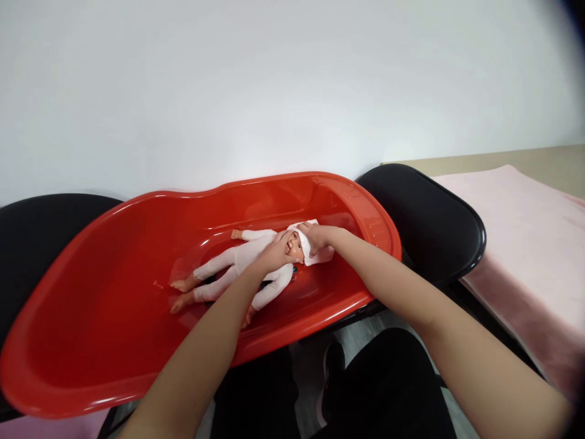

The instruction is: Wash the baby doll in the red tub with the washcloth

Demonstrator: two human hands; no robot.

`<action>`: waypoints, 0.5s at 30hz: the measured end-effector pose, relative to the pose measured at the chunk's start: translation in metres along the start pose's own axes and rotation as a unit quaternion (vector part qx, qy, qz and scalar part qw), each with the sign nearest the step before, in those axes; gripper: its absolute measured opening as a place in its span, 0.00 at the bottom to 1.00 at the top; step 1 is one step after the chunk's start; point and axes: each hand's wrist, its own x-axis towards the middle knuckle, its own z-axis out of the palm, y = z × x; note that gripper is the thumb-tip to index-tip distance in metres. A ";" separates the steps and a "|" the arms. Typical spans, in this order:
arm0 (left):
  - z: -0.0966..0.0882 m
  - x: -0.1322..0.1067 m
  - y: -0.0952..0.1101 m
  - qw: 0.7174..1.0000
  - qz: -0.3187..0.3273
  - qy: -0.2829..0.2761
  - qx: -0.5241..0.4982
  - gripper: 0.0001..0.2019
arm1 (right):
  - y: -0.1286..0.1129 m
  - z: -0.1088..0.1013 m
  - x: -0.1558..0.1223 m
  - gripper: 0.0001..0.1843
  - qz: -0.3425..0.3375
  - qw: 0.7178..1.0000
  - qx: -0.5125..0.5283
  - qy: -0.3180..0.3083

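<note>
A doll (249, 255), dressed in white, lies on its back within a red tub (114, 299), nearer the tub's right end than its left, with its head toward the right end and its bare feet pointing to the left end. A white cloth (313, 259) is wrapped about the crown and forehead. The left hand (273, 255) grasps the doll at chin and neck, fingers and thumb spanning the jaw; the right hand (315, 238) grips the cloth and lies against the head, its fingertips partly hidden. The step in hand is judged to be work on the head with the cloth while the left hand steadies it; the next move would call for light pressure from the right hand and an unbroken hold by the left. A small dark patch (296, 270) beside the doll's shoulder cannot be identified. Counted: one doll, one cloth, one tub and two hands. Beyond the tub are two black surfaces (425, 219), one past each end, and one pale pink covering (516, 238) beyond the right-hand surface. A plain wall (274, 91) stands behind the tub's far edge; below the near edge appear the person's dark-clothed legs (388, 384).
</note>
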 end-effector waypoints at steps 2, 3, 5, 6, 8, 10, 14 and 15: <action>0.000 -0.001 0.001 1.000 0.000 0.009 -0.005 0.45 | -0.004 -0.001 -0.003 0.59 -0.022 0.999 -0.034 0.007; 0.000 -0.001 0.002 1.000 0.000 0.014 -0.006 0.46 | -0.005 -0.001 -0.004 0.60 -0.034 0.998 -0.053 0.014; -0.001 -0.001 0.004 1.000 0.001 0.018 -0.007 0.46 | -0.005 0.001 -0.005 0.63 -0.065 0.992 -0.098 0.042; -0.001 -0.001 0.005 1.000 0.004 0.015 -0.006 0.45 | -0.004 0.003 -0.004 0.65 -0.080 0.988 -0.121 0.058; -0.003 -0.001 0.006 1.000 0.011 0.007 -0.006 0.41 | -0.003 0.007 -0.003 0.68 -0.101 0.979 -0.156 0.079; -0.003 0.000 0.007 1.000 0.015 0.004 -0.007 0.40 | -0.004 0.011 -0.002 0.69 -0.103 0.976 -0.173 0.082; -0.002 0.000 0.005 1.000 0.008 0.017 -0.003 0.42 | -0.013 0.015 -0.002 0.66 -0.097 0.970 -0.198 0.099; -0.002 0.001 0.004 1.000 0.006 0.020 0.000 0.42 | -0.016 0.016 -0.002 0.66 -0.099 0.968 -0.206 0.105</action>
